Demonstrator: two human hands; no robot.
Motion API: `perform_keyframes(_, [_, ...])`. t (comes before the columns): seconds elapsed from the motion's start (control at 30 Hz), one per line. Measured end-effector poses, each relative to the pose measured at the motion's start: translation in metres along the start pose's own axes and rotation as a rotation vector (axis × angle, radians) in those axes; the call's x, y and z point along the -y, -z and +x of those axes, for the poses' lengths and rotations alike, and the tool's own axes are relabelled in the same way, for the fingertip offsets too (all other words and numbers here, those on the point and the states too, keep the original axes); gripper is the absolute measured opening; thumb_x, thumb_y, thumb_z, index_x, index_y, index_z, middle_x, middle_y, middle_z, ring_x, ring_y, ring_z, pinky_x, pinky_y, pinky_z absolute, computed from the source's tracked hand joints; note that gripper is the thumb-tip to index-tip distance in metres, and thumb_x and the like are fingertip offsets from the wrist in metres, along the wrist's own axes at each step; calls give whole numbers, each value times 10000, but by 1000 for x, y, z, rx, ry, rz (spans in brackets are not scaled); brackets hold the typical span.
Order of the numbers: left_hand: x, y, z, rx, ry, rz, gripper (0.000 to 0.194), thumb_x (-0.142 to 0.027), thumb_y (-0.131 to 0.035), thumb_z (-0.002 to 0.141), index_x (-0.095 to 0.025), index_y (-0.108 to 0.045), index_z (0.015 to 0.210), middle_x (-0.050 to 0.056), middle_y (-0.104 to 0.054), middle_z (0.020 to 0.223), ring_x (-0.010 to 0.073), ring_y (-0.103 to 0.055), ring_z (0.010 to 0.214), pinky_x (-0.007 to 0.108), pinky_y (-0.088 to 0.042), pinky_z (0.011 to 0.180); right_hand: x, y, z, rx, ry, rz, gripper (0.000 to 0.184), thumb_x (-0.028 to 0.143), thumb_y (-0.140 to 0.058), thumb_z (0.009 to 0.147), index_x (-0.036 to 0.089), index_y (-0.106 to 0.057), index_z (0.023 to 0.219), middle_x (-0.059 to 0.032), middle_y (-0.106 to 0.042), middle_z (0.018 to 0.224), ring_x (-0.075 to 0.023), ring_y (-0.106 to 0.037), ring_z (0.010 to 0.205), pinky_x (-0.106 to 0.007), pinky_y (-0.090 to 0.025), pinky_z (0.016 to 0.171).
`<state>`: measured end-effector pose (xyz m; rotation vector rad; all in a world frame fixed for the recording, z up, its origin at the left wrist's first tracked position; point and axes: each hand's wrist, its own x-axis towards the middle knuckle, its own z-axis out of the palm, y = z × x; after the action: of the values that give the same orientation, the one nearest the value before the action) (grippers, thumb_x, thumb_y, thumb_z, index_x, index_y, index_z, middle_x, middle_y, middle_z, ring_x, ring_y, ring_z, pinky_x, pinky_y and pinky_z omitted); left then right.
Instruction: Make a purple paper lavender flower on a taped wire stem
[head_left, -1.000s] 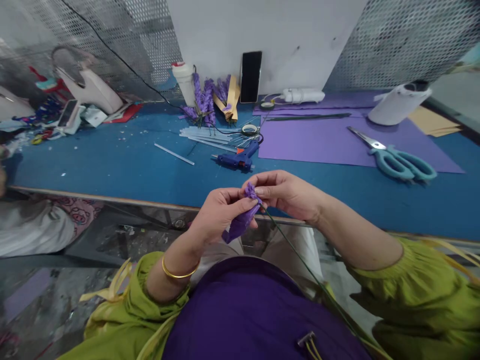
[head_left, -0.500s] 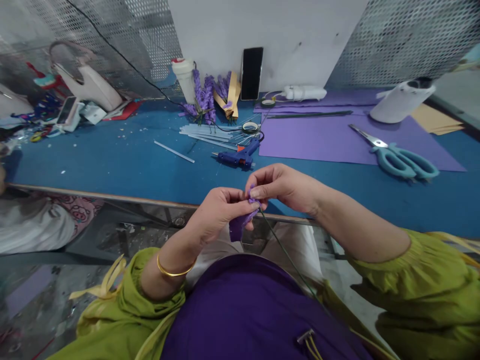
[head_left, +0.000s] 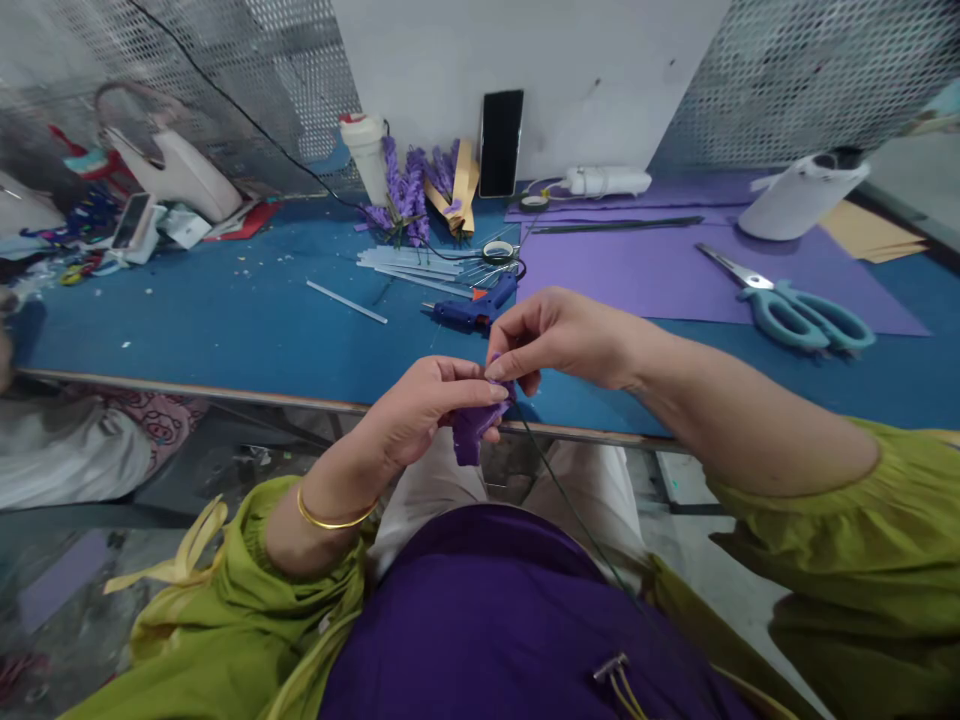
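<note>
My left hand [head_left: 424, 405] pinches a purple strip [head_left: 470, 436] of thin, crinkled material between thumb and fingers, just over the table's front edge. A loose end of that strip hangs below the palm. My right hand [head_left: 562, 340] is closed at the strip's top, thumb and forefinger pressed together on it, touching the left fingertips. From the gathered part a thin green wire stem [head_left: 556, 480] slants down to the right towards my lap. How the strip is wound on the stem is mostly hidden by my fingers.
Beyond my hands lie a blue glue gun [head_left: 469, 312], glue sticks [head_left: 409, 262] and a tape roll [head_left: 497, 252]. Purple flower stems [head_left: 409, 190] stand behind. On the right, scissors [head_left: 795, 310] rest on a purple sheet [head_left: 615, 275]. Another person's sleeve [head_left: 71, 450] shows at left.
Both hands have risen slightly, away from my body, with the purple strip. My right forearm has swung outward, and the right fingers now sit a little higher on the strip.
</note>
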<state>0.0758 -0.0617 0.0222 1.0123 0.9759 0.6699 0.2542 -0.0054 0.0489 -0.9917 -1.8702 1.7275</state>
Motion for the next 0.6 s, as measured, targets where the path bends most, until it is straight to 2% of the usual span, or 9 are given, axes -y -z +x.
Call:
perform_keyframes(0.17, [-1, 0, -1, -9, 8, -15, 173, -280, -746, 666, -126, -707, 735, 28, -660, 588, 119, -605, 481, 202, -451, 465, 3, -3, 1, -56, 8, -75, 237, 303, -883, 568, 170, -689, 541, -9, -591, 499, -107, -533, 429, -247, -434, 418])
perform_keyframes(0.4, [0, 0, -1, 3, -12, 8, 276, -359, -778, 634, -128, -718, 773, 36, -660, 586, 130, -604, 503, 207, -432, 462, 3, -5, 0, -88, 37, -200, 225, 300, -844, 615, 182, -670, 533, -2, -576, 477, -108, -525, 420, -238, -373, 398])
perform_keyframes(0.6, [2, -1, 0, -50, -44, 27, 213, -309, -755, 653, -127, -696, 747, 29, -655, 573, 124, -599, 495, 209, -433, 468, 13, -11, 0, -109, 54, -377, 179, 160, -736, 668, 182, -643, 517, 24, -557, 448, -84, -482, 401, -231, -332, 407])
